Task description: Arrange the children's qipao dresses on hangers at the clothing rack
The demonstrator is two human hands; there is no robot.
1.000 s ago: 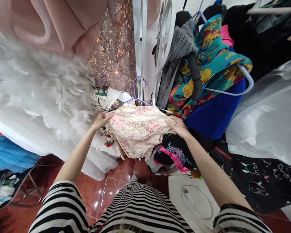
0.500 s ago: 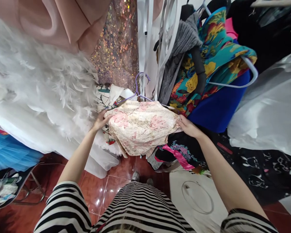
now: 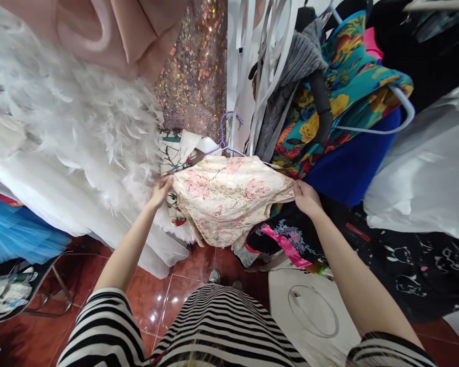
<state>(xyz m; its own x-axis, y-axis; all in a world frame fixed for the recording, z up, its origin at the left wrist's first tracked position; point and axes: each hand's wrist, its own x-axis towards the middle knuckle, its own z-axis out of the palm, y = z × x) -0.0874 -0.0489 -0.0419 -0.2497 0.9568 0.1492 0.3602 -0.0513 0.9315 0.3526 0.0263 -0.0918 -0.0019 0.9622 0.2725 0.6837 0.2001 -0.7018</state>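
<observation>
A cream garment with pink flowers hangs on a lilac wire hanger in the middle of a crowded clothes rail. My left hand grips its left edge. My right hand pinches its right edge, so the cloth is stretched flat between both hands. Its lower part hangs down in folds.
White feathered dress and pink fabric hang on the left, a sequinned piece behind. Grey knit, teal floral garment and blue cloth crowd the right, with white plastic cover. Red tiled floor below.
My right hand has slid outward to the garment's right edge, pulling the cloth wider and flatter. The left hand has kept its hold.
</observation>
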